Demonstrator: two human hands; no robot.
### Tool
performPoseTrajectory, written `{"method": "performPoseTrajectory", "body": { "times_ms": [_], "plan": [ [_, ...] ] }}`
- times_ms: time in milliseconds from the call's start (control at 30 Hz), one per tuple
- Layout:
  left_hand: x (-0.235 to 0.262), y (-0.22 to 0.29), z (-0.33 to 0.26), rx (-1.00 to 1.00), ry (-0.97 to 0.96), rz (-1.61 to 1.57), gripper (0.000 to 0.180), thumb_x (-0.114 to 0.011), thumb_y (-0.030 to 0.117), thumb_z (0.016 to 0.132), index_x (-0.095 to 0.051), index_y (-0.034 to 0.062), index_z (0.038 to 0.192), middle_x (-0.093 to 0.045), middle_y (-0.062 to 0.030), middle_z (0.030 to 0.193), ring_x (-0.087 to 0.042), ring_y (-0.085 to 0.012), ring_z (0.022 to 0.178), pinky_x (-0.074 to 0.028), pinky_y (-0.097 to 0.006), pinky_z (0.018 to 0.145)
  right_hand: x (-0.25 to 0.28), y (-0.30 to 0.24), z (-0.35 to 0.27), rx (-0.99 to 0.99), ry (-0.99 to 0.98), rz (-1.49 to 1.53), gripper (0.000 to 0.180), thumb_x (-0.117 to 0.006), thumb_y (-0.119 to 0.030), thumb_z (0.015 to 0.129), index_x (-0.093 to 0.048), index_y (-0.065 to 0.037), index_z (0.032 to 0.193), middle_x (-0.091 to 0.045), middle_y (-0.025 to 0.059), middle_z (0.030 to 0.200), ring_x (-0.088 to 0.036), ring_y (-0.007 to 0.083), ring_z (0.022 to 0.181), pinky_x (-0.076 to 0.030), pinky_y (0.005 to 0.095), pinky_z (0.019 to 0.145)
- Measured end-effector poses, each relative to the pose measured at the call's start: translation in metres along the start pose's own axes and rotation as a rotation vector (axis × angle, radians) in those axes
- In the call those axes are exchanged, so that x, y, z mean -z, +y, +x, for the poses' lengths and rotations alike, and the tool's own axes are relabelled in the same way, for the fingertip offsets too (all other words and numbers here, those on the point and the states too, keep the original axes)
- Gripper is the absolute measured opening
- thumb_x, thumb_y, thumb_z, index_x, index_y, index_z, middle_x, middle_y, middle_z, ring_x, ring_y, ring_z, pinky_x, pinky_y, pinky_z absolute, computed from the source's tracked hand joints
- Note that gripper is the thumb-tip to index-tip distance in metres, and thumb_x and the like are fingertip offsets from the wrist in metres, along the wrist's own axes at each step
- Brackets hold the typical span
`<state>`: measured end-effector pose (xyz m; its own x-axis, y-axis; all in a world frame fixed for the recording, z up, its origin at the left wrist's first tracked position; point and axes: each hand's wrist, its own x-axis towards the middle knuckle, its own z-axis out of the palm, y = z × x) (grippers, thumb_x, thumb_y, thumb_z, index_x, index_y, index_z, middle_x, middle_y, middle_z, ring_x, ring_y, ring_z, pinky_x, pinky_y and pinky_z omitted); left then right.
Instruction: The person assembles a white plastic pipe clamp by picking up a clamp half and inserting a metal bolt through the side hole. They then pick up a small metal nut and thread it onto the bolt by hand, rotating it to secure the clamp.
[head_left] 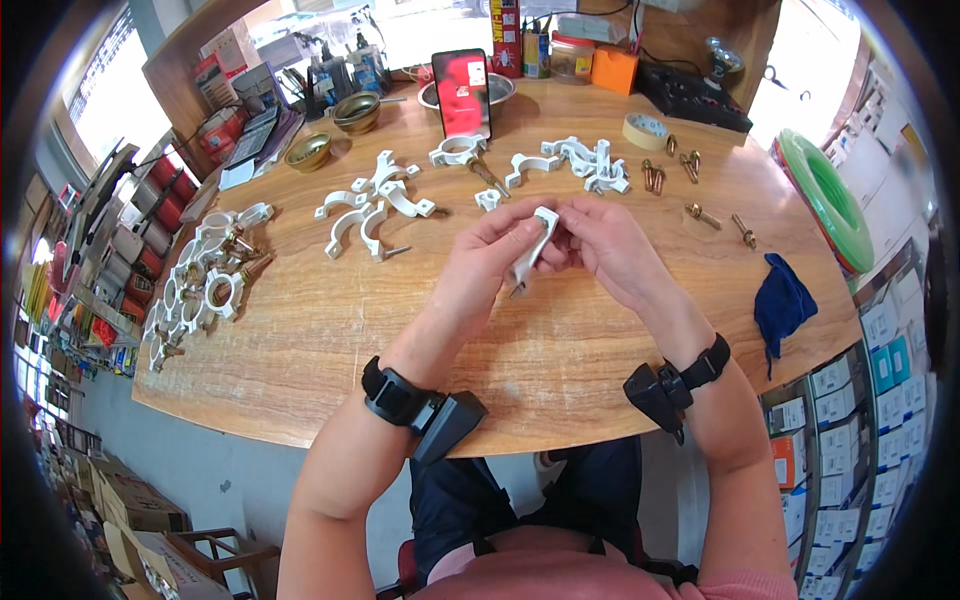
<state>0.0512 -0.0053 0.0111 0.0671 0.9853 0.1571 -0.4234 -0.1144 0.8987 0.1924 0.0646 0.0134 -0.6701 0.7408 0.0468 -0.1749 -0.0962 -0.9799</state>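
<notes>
A white plastic pipe clamp piece point(536, 245) is held up over the near middle of the table, tilted. My left hand point(490, 248) pinches it between thumb and fingers, and a small dark metal tip shows below it. The curled fingers of my right hand point(608, 243) close on the clamp's right side; whether they also hold a small part is hidden. Just beyond my hands lie a small white clamp piece point(487, 200) and a closed white clamp point(458, 151) with a brass-coloured screw. Loose clamp halves point(352, 228) lie to the left.
Clamps with screws point(222, 292) are heaped at the left. More white clamps point(598, 164), several loose bolts point(702, 216), a tape roll point(645, 131) and a blue cloth point(783, 305) lie rightward. A phone point(462, 95) stands at the back by bowls point(307, 152). Shelved boxes point(838, 440) flank the right edge.
</notes>
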Motion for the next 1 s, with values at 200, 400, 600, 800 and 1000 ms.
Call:
{"method": "performPoseTrajectory", "body": {
  "times_ms": [200,400,600,800,1000],
  "plan": [
    [0.001,-0.008,0.002,-0.071,0.011,0.034,0.027,-0.049,0.013,0.085,-0.048,-0.0017,0.109,-0.059,-0.0058,0.077,-0.056,-0.0110,0.068,-0.044,-0.021,0.062,0.001,0.000,0.002,-0.044,0.038,-0.119,0.024,-0.037,-0.020,0.089,-0.055,-0.003,0.085,-0.053,0.0001,0.067,-0.050,0.0074,0.059,-0.041,0.0214,0.052],
    [0.002,-0.007,0.001,-0.050,0.036,0.163,0.023,-0.051,0.009,0.084,-0.052,0.0017,0.105,-0.060,-0.0046,0.079,-0.057,-0.0097,0.070,-0.046,-0.021,0.062,0.002,-0.002,0.002,-0.060,-0.012,-0.175,0.025,-0.038,-0.021,0.089,-0.055,-0.003,0.085,-0.052,-0.0010,0.063,-0.048,0.0069,0.054,-0.039,0.0207,0.049],
    [0.001,-0.008,0.002,-0.128,-0.035,0.253,0.023,-0.050,0.010,0.084,-0.052,0.0006,0.105,-0.060,-0.0053,0.077,-0.058,-0.0100,0.070,-0.046,-0.021,0.061,0.003,-0.007,0.001,-0.005,-0.011,-0.366,0.025,-0.038,-0.021,0.089,-0.055,-0.004,0.082,-0.051,-0.0007,0.063,-0.048,0.0063,0.056,-0.039,0.0205,0.050],
    [0.002,-0.003,0.001,-0.096,-0.087,0.188,0.021,-0.051,0.012,0.084,-0.054,0.0016,0.102,-0.062,-0.0052,0.079,-0.059,-0.0100,0.070,-0.045,-0.019,0.060,0.006,-0.010,-0.003,-0.067,-0.065,-0.168,0.025,-0.039,-0.022,0.089,-0.054,-0.005,0.078,-0.052,-0.0004,0.063,-0.049,0.0072,0.056,-0.040,0.0205,0.051],
    [0.003,-0.001,0.001,-0.143,-0.071,0.484,0.022,-0.052,0.009,0.083,-0.054,0.0025,0.104,-0.062,-0.0058,0.081,-0.058,-0.0086,0.071,-0.044,-0.018,0.058,0.001,-0.014,-0.003,-0.023,-0.052,-0.412,0.024,-0.040,-0.024,0.089,-0.053,-0.004,0.083,-0.055,0.0007,0.070,-0.051,0.0069,0.056,-0.040,0.0183,0.052]
  ]
}}
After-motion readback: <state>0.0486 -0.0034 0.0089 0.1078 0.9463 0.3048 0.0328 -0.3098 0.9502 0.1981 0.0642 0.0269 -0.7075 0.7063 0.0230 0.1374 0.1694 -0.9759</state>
